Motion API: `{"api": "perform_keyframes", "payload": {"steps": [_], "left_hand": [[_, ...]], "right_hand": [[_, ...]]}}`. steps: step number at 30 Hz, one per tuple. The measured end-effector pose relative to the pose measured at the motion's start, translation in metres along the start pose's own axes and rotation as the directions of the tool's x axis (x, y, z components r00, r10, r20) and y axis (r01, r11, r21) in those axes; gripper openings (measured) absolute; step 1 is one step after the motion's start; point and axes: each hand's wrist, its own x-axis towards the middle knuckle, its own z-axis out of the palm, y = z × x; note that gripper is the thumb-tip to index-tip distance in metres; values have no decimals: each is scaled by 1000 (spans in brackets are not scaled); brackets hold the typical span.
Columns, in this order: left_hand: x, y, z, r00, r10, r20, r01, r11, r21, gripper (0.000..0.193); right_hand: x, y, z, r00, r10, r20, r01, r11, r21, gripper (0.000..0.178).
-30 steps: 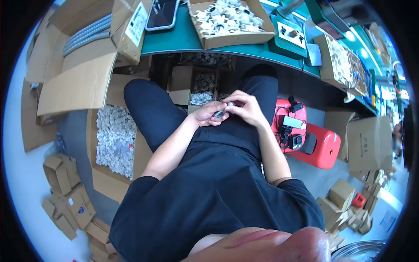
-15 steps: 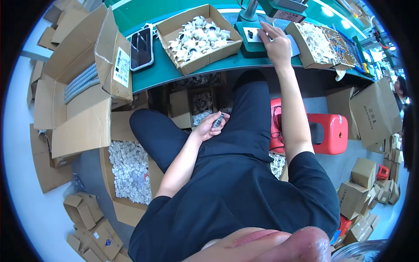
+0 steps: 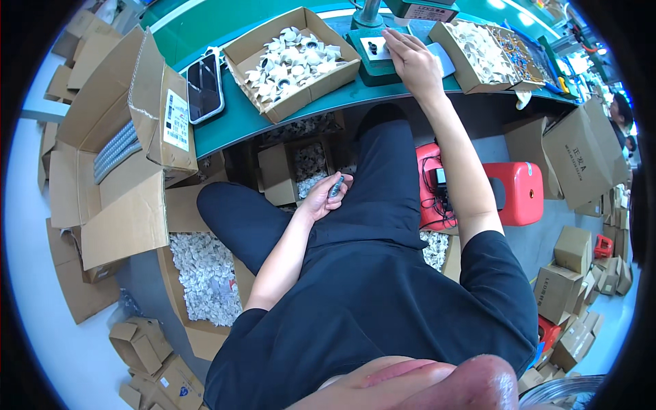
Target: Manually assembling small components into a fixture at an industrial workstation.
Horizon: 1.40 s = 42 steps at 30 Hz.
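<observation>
My left hand (image 3: 321,201) rests in my lap, fingers curled round a small grey cylindrical part (image 3: 336,186); its exact kind is not clear. My right hand (image 3: 418,68) reaches over the bench to a green press base (image 3: 383,74). Its fingers are stretched out close together, tips beside the white plate (image 3: 369,45) on that base, and nothing shows in them. A small black piece (image 3: 373,49) stands on the plate, just left of the fingertips. Left of the press, a shallow cardboard box (image 3: 301,96) holds many white plastic parts (image 3: 290,61).
On the bench's right lies another box (image 3: 471,80) of white parts and small wired pieces. A phone (image 3: 205,87) lies at the left, beside an open carton (image 3: 102,236) with grey tubes. A red stool (image 3: 526,195) stands right of my legs. Boxes of white pieces (image 3: 205,280) sit below.
My right hand's fingers have come closer together and lower beside the plate. The left hand still holds the grey part. The whole view has shifted slightly.
</observation>
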Motion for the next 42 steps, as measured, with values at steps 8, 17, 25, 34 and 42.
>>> {"api": "perform_keyframes", "payload": {"steps": [8, 17, 25, 34, 42], "left_hand": [[2, 1, -5, 1000, 14, -9, -14, 1000, -2, 36], [5, 0, -16, 999, 35, -28, -36, 999, -32, 34], [7, -3, -19, 998, 50, -40, -51, 998, -24, 35], [6, -3, -18, 995, 72, -72, -75, 997, -36, 33], [7, -4, -24, 996, 81, -42, -83, 995, -54, 33]], "right_hand": [[8, 60, -55, 913, 397, -90, -395, 918, 42, 32], [-7, 135, -86, 813, 577, 84, -420, 680, -601, 37], [-13, 156, -102, 846, 529, -61, -517, 787, -338, 31], [-14, 158, -102, 813, 577, -78, -568, 758, -321, 31], [-8, 145, -106, 752, 626, -205, -632, 774, 43, 24]]}}
